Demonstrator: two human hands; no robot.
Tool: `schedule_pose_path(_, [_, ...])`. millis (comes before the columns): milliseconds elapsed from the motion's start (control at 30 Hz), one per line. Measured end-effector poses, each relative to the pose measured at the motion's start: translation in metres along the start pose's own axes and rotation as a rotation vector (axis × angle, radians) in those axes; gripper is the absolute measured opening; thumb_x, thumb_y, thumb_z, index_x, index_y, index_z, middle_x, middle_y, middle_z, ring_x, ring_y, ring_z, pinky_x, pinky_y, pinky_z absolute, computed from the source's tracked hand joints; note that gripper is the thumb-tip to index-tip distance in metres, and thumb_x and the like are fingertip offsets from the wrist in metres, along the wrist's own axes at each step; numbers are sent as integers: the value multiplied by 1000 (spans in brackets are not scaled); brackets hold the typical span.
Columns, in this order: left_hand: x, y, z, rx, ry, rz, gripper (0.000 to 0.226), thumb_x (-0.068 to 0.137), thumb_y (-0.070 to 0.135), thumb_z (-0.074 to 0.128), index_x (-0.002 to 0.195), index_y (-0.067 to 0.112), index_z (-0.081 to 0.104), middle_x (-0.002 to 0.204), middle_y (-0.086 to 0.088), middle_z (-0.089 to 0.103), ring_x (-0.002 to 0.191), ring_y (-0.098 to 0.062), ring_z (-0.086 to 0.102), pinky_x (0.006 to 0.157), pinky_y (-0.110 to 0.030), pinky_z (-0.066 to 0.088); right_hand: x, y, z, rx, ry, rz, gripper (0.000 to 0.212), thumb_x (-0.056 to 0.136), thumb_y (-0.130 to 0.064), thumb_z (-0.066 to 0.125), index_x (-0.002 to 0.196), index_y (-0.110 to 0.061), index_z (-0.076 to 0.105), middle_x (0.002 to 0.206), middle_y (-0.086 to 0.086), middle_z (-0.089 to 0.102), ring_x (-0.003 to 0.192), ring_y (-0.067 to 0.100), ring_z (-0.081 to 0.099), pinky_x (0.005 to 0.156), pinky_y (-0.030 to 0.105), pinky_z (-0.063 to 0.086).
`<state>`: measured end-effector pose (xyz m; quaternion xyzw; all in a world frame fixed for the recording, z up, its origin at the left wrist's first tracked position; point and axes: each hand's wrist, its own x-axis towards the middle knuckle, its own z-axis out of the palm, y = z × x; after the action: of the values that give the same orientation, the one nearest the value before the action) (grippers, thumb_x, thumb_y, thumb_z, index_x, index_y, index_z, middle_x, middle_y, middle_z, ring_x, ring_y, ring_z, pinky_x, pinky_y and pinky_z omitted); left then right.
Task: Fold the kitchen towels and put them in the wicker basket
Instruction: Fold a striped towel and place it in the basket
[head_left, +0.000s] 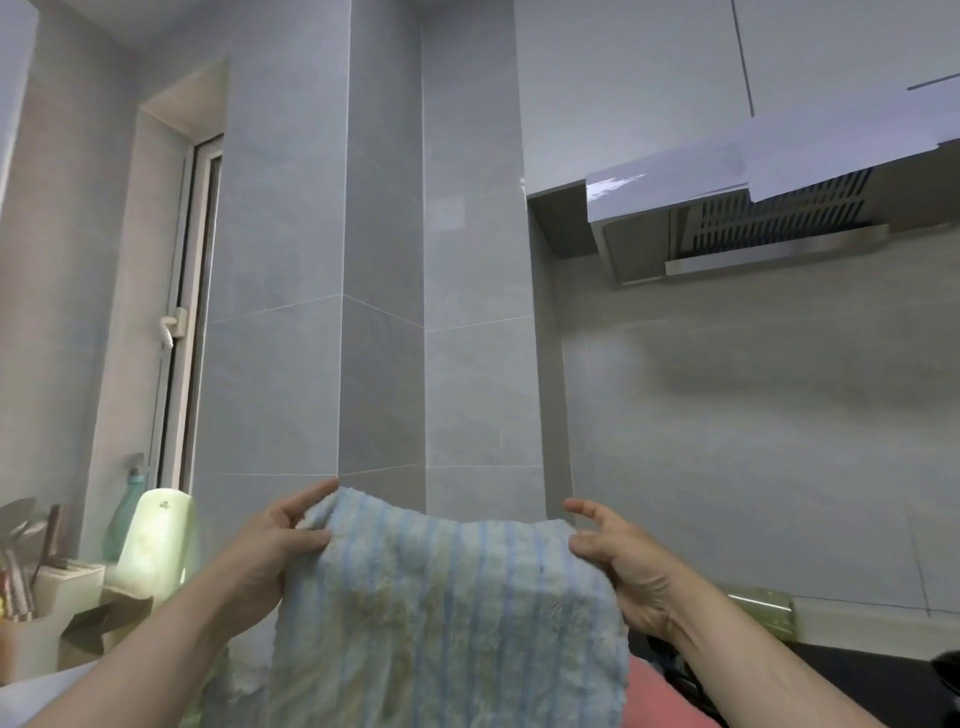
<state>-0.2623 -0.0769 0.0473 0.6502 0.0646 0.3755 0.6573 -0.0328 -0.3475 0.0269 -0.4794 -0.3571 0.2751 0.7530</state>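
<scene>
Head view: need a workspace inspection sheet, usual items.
Surface: dark countertop, only partly in view at lower right.
Job's things: blue-striped towel held up and hanging down; wicker basket not in view.
Clutter: pale green container, teal bottle and utensil holder at lower left; pink item below the towel's right edge, cannot tell what it is.
Hands: left hand and right hand each pinch a top corner of the towel.
Cables: nothing seen.
Surroundings: grey tiled wall, range hood at upper right, window handle at left.
</scene>
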Motion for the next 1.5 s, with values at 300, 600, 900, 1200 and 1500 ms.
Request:
schedule_pose_path(300, [4, -15, -12, -38, 83, 7, 55, 88, -17, 50, 121, 25, 61, 102, -6, 75, 81, -20, 73, 63, -28, 59, 10, 21, 9, -133, 163, 221, 33, 92, 11, 46, 124, 11, 51, 90, 12, 58, 74, 24, 59, 56, 29, 55])
schedule_pose_path(600, [6, -23, -20, -11, 128, -39, 54, 86, -17, 50, 126, 18, 61, 111, -13, 70, 92, -28, 66, 72, -37, 52, 21, 36, 7, -234, 262, 148, 30, 84, 23, 46, 99, 1, 61, 105, 20, 59, 79, 26, 57, 63, 30, 49])
schedule_pose_path(900, [15, -25, -42, 421, 317, 26, 24, 90, 2, 63, 111, 13, 63, 108, -18, 64, 85, -29, 64, 66, -34, 49, 22, 21, 5, -1087, 402, -262, 33, 87, -2, 65, 119, -10, 69, 118, 4, 66, 106, 14, 60, 89, 19, 42])
schedule_pose_path(1200, [16, -9, -50, 783, 428, 270, 18, 86, 13, 71, 70, 20, 70, 70, -9, 69, 65, -26, 63, 66, -45, 56, 24, -11, 11, -1396, 493, -515, 16, 95, -15, 58, 93, -12, 74, 79, -7, 54, 81, 14, 48, 64, 25, 31])
schedule_pose_path(1500, [-8, 25, -41, 679, 412, 305, 12, 93, 15, 63, 86, 6, 66, 71, -12, 61, 56, -23, 53, 51, -28, 42, 5, -38, 27, -932, 491, -476, 12, 94, -16, 62, 83, -17, 65, 79, -2, 63, 73, 15, 56, 61, 25, 42])
